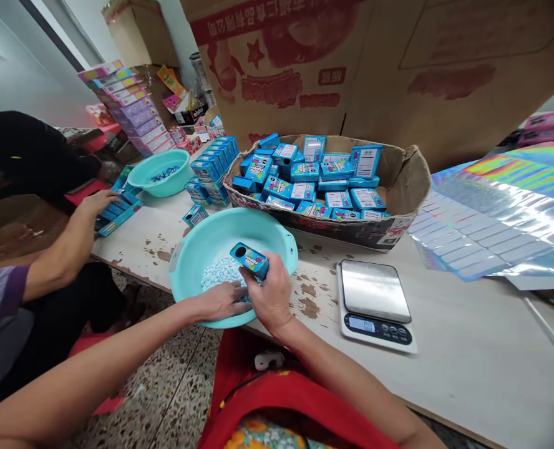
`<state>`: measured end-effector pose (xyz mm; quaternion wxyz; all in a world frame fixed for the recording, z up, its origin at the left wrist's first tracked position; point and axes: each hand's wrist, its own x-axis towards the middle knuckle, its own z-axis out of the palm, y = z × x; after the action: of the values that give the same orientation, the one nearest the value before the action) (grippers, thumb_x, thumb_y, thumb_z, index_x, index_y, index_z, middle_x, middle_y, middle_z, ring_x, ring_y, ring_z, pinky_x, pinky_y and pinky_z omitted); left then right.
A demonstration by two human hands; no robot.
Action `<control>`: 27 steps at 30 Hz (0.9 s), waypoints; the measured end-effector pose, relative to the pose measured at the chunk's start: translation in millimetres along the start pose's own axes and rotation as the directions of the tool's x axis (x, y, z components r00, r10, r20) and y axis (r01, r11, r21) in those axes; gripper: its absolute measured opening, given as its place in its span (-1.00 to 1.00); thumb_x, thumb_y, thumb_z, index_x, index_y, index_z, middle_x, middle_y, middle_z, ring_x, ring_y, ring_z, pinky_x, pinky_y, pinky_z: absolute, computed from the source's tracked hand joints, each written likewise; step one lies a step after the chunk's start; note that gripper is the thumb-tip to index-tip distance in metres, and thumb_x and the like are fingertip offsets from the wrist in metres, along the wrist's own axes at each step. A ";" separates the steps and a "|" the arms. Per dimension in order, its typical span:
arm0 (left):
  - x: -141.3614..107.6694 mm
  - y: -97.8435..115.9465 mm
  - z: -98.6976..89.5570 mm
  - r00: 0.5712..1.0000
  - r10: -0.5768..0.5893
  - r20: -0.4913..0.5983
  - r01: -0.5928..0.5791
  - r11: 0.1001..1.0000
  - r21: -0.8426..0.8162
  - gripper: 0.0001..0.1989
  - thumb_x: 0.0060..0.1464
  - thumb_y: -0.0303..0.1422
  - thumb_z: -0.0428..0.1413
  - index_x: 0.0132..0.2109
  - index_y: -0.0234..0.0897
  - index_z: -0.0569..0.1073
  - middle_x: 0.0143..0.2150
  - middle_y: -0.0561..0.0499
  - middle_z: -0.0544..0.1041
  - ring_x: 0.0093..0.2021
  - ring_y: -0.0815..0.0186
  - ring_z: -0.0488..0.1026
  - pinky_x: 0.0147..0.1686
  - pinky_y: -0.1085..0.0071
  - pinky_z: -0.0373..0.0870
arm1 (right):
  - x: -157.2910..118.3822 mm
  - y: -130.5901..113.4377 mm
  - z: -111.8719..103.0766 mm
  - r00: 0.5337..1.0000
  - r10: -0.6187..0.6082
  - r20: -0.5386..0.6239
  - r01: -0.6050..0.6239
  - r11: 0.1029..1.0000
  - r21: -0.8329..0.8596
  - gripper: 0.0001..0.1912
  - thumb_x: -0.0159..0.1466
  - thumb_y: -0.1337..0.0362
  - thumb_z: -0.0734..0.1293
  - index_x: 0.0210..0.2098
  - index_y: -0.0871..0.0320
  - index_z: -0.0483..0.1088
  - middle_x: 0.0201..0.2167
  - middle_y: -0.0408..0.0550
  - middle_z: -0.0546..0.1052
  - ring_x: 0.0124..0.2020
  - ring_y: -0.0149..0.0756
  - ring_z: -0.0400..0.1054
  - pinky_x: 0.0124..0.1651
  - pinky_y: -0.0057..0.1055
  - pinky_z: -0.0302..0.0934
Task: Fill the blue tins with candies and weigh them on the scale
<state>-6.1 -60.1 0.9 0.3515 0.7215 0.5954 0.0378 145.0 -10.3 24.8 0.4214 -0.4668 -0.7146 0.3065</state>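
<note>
A small blue box (249, 260) with a dark round hole near one end is gripped by my right hand (273, 290) above a turquoise basin (239, 221). Inside the basin lie many small pale blue and white candies (218, 272). My left hand (225, 301) reaches over the basin's near rim, its fingers among the candies and partly hidden; whether they hold any cannot be made out. Just behind the basin, a cut-down carton (398, 221) is heaped with similar blue boxes (305, 171).
A kitchen scale (375, 293) lies right of the basin, with shiny printed sheets (473, 224) beyond. Stacked blue boxes (214, 165) and a second turquoise basin (165, 187) stand at the back left. At the left, another person's hand (100, 202) touches a blue tray (118, 218).
</note>
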 end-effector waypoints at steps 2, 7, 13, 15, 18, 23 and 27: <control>-3.5 3.9 -2.6 0.999 -0.040 0.016 0.040 0.999 0.000 -0.72 0.10 -0.19 0.01 -0.20 -0.27 0.48 -0.19 -0.14 0.54 -0.18 0.11 0.47 -0.16 0.30 0.33 | 0.8 -0.1 0.3 1.000 0.014 0.000 -0.014 0.999 0.028 -0.65 0.18 0.09 0.35 -0.13 0.13 0.27 -0.24 -0.02 0.47 -0.20 -0.15 0.35 -0.14 -0.24 0.22; -2.1 3.0 -9.3 0.966 -0.205 -0.157 0.177 0.969 -0.175 -0.79 -0.03 -0.23 0.08 -0.48 -0.27 0.41 -0.51 -0.03 0.46 -0.43 0.22 0.42 -0.40 0.39 0.25 | 14.4 -3.2 -7.5 0.998 0.052 0.029 -0.056 0.990 0.133 -0.58 0.13 0.13 0.38 -0.07 0.12 0.26 -0.17 -0.03 0.46 -0.16 -0.19 0.36 -0.09 -0.28 0.23; -12.3 6.1 -32.8 0.704 -0.630 -0.327 -0.104 0.365 -0.925 -0.67 -0.07 -0.09 0.14 -0.47 -0.26 0.29 -0.61 0.13 0.29 -0.74 0.48 0.12 -0.75 0.52 -0.14 | 35.8 -6.8 -15.3 0.958 -0.085 0.275 0.094 0.995 -0.017 -0.69 0.14 0.07 0.38 -0.22 0.11 0.34 -0.25 -0.06 0.46 -0.20 -0.20 0.34 -0.14 -0.31 0.19; -12.2 11.9 -41.8 0.608 -0.684 -0.402 -0.426 0.146 -0.893 -0.68 -0.11 -0.11 0.16 -0.45 -0.25 0.27 -0.60 0.15 0.30 -0.73 0.50 0.14 -0.76 0.54 -0.11 | 34.7 -7.8 -9.4 0.925 -0.111 0.365 0.159 0.982 -0.106 -0.71 0.14 0.07 0.38 -0.25 0.12 0.35 -0.26 -0.04 0.46 -0.21 -0.17 0.34 -0.19 -0.32 0.17; -4.9 18.6 -50.7 0.504 -0.739 -0.448 -0.687 -0.029 -0.726 -0.70 -0.16 -0.17 0.18 -0.45 -0.25 0.24 -0.58 0.14 0.34 -0.65 0.45 0.31 -0.68 0.54 0.14 | 26.2 -9.9 3.4 0.876 -0.135 0.464 0.233 0.959 -0.161 -0.73 0.12 0.16 0.39 -0.22 0.11 0.36 -0.25 -0.04 0.47 -0.21 -0.17 0.34 -0.23 -0.34 0.14; 8.3 22.6 -53.1 0.449 -0.788 -0.421 -0.722 -0.042 -0.691 -0.69 -0.20 -0.20 0.23 -0.45 -0.26 0.27 -0.59 0.13 0.37 -0.57 0.35 0.44 -0.58 0.48 0.29 | 16.9 -14.7 13.3 0.860 -0.152 0.487 0.260 0.952 -0.161 -0.72 0.11 0.20 0.39 -0.20 0.10 0.36 -0.26 -0.07 0.49 -0.25 -0.19 0.35 -0.28 -0.37 0.11; 12.2 23.7 -53.4 0.413 -0.756 -0.508 -0.739 0.048 -0.672 -0.66 -0.17 -0.17 0.24 -0.48 -0.27 0.26 -0.59 0.13 0.37 -0.59 0.36 0.43 -0.52 0.45 0.33 | 20.2 -17.8 12.4 0.855 -0.180 0.487 0.283 0.948 -0.146 -0.73 0.09 0.22 0.40 -0.21 0.09 0.37 -0.26 -0.07 0.50 -0.24 -0.19 0.34 -0.26 -0.37 0.11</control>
<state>-8.2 -25.7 49.7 0.3442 0.0780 0.4567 0.8167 122.5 1.2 40.3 0.2184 -0.3314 -0.8746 0.2783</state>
